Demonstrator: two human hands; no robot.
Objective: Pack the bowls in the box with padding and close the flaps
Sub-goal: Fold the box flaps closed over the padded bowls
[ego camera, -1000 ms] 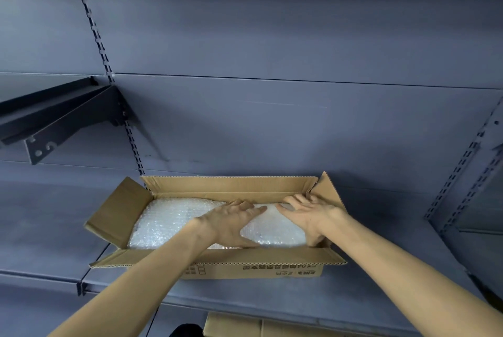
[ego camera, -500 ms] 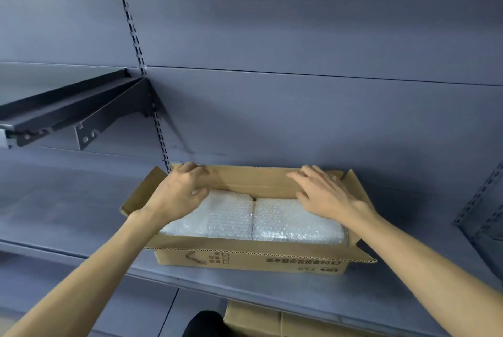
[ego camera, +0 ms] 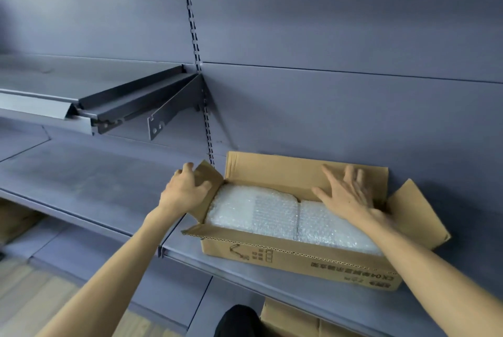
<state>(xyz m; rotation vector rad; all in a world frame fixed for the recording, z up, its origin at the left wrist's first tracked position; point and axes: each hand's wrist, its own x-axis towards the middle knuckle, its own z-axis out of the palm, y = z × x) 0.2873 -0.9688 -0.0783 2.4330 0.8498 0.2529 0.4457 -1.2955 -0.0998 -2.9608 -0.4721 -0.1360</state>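
A brown cardboard box stands on a grey metal shelf with all its flaps up or spread outward. Two white bubble-wrap bundles fill its inside side by side; no bowl shows through the wrap. My left hand grips the short left flap, fingers over its top edge and thumb on the inner face. My right hand lies with straight, spread fingers against the inner face of the long back flap. The right side flap hangs outward.
The grey shelf runs left of the box. A higher shelf on a bracket juts out at upper left. A slotted upright runs down the back wall behind the box. More cardboard sits below the shelf.
My left hand has slid from the back-left corner onto the short left flap and taken hold of it. My right hand has stayed on the back flap. The view has swung left.
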